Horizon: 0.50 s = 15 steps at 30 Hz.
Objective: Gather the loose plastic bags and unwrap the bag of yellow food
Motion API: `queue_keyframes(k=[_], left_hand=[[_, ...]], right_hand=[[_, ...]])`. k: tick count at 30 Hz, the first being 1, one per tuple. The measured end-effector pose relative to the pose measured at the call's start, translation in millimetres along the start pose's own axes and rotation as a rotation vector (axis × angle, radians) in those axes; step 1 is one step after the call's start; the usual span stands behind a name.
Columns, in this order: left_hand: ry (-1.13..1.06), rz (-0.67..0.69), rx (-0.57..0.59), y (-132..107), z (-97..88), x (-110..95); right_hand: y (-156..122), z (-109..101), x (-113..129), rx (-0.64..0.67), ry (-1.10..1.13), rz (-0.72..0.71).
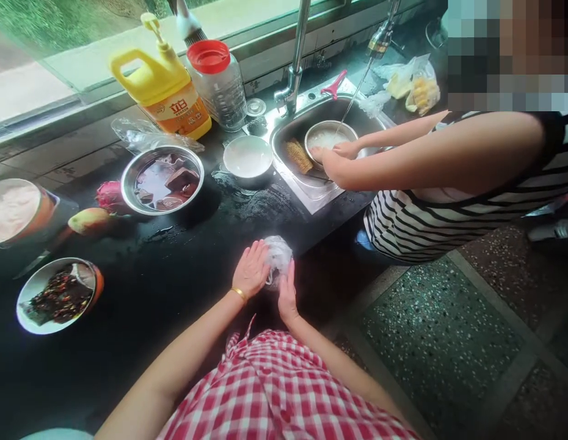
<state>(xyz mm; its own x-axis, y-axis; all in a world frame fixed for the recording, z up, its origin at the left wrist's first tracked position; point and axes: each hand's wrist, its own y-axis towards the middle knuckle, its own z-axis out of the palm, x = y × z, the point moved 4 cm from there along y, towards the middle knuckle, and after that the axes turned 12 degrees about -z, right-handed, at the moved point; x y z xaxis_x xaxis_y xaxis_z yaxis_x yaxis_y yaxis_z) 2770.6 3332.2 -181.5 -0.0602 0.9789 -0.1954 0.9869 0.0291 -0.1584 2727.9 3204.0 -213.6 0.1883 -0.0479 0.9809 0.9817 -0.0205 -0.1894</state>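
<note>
A crumpled, whitish, partly see-through bundle (278,253) is between my hands at the counter's front edge; I cannot tell whether it is a plastic bag or something else. My left hand (253,269), with a gold bangle at its wrist, lies against its left side, fingers stretched and close together. From the lower right, my right hand (287,296) holds the bundle with its fingers pointing up. Beyond them, on the wet dark counter, stand a white bowl (248,157) and a steel basin (128,190) with dark red meat in liquid.
At the right, a co-worker's hands (341,151) are in a metal bowl (332,125) under running water in the sink (281,143). A yellow jug (160,91), red-lidded jar (220,91), mango (89,221), dragon fruit (109,197), knife (48,249) and bowl of dark food (25,318) stand left.
</note>
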Motion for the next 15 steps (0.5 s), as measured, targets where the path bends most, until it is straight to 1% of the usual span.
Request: queue_keyframes(k=[2,3,4,5,7,9,11,13,15], left_hand=[[-0.051,0.043,0.029,9,0.3,-26],[-0.096,0.067,0.051,13,1.1,-39],[-0.150,0.096,0.078,16,2.5,-53],[-0.205,0.126,0.108,18,4.6,-67],[-0.298,0.191,0.169,18,10.4,-95],[-0.347,0.228,0.215,15,16.6,-120],[-0.373,0.226,0.243,11,19.9,-140],[-0.391,0.217,0.257,8,17.3,-155],[-0.397,0.210,0.230,7,8.1,-165]], right_hand=[[8,3,4,-0.048,0.409,0.168],[14,3,7,-0.058,0.584,0.228],[21,1,11,-0.072,0.719,0.266],[29,-5,14,-0.096,0.805,0.293],[41,-23,17,-0.171,0.858,0.326],[46,-46,16,-0.232,0.842,0.375],[44,-66,15,-0.218,0.839,0.436],[42,-79,16,-0.167,0.867,0.467],[46,-88,19,-0.134,0.807,0.395]])
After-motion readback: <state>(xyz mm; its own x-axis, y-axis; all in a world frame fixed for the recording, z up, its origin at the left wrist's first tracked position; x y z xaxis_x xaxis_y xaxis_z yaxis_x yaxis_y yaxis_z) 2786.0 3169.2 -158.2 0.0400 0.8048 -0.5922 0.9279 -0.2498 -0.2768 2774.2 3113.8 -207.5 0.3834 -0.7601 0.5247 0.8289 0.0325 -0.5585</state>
